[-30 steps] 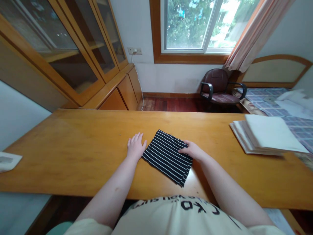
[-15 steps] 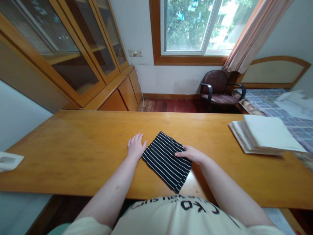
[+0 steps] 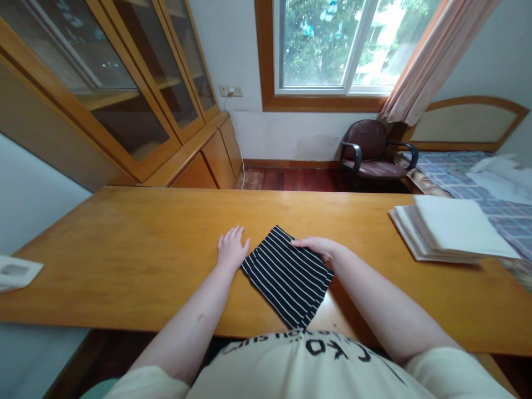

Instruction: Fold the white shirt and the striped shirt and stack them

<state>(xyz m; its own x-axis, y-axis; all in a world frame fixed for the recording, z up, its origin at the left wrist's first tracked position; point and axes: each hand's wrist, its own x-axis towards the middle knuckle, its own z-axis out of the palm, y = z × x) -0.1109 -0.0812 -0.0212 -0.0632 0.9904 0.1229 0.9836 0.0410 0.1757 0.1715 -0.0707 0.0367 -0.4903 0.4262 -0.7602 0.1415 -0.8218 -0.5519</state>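
A folded black cloth with thin white stripes (image 3: 286,282) lies at a slant on the wooden table in front of me. My left hand (image 3: 231,249) rests flat on the table by its left corner, fingers spread and thumb close to the cloth. At the cloth's upper right edge is my right hand (image 3: 318,247), one digit stretched over the top along the edge. Its other fingers are mostly hidden behind or under the cloth, which they seem to grip. What kind of garment the cloth is, I cannot make out.
A stack of white folded sheets or boards (image 3: 453,230) sits at the table's right end. A white item with a grey patch (image 3: 19,271) lies at the left edge. Beyond the wooden table (image 3: 137,249) are a glass-door cabinet (image 3: 124,100), a chair (image 3: 369,147) and a bed (image 3: 469,172).
My right hand has moved up along the cloth's right side, and the right part of the cloth has spread slightly to the right. My left hand has stayed in place.
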